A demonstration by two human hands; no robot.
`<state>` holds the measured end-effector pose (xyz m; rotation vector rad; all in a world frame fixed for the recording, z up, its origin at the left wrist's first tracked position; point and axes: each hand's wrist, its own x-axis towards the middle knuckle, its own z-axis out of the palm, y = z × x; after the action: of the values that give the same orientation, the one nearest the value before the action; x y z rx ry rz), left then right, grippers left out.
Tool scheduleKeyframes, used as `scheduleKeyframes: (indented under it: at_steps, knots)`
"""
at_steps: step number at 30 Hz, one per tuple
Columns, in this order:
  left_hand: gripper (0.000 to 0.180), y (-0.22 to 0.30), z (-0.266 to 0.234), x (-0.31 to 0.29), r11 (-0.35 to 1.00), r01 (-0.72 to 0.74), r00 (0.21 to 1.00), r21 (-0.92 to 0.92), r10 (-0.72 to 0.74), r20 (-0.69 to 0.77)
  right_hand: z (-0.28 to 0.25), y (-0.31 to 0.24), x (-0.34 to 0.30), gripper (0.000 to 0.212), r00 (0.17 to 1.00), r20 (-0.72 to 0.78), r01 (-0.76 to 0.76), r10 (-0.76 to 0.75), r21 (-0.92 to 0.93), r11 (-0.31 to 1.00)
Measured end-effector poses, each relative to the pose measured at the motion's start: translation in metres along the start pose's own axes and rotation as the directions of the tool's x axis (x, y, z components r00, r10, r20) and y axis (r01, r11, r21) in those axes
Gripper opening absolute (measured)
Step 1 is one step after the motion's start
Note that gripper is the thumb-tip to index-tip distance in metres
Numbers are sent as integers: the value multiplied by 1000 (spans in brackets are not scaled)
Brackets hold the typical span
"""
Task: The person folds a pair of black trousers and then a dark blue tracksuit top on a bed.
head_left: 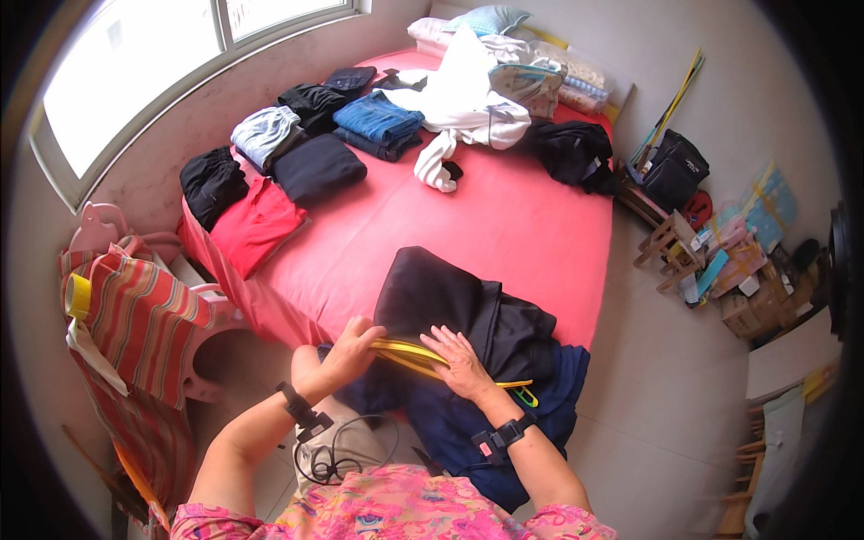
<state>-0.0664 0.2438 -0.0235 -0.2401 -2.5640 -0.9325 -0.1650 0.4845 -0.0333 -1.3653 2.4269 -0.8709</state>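
My left hand (351,354) is closed around one end of a bundle of thin yellow hangers (402,351) at the bed's near edge. My right hand (462,364) lies over the bundle with its fingers stretched out, covering part of it. Past my right wrist, the bundle's other end shows yellow with a green loop (526,396). Just beyond my hands, folded black trousers (441,283) lie on the bed. A dark navy garment (549,405) lies beneath them and hangs over the edge toward me.
The bed (504,225) has a pink sheet. Folded jeans (382,120), a red garment (255,225), black clothes (319,171) and a white heap (463,99) lie on it. A pink chair (202,351) with striped cloth stands left. Boxes (765,301) and a wooden stool (670,247) stand right.
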Motion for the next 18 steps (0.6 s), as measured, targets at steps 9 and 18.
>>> scheduleKeyframes:
  at_steps: [9,18]
  knots:
    - [30,-7,-34,29,995,-97,859,-31,99,502,-19,-5,3,59,993,119,5,15,-171,985]
    - [65,-30,4,116,896,-213,917,389,45,397,-12,6,67,71,952,-289,-223,103,-425,877]
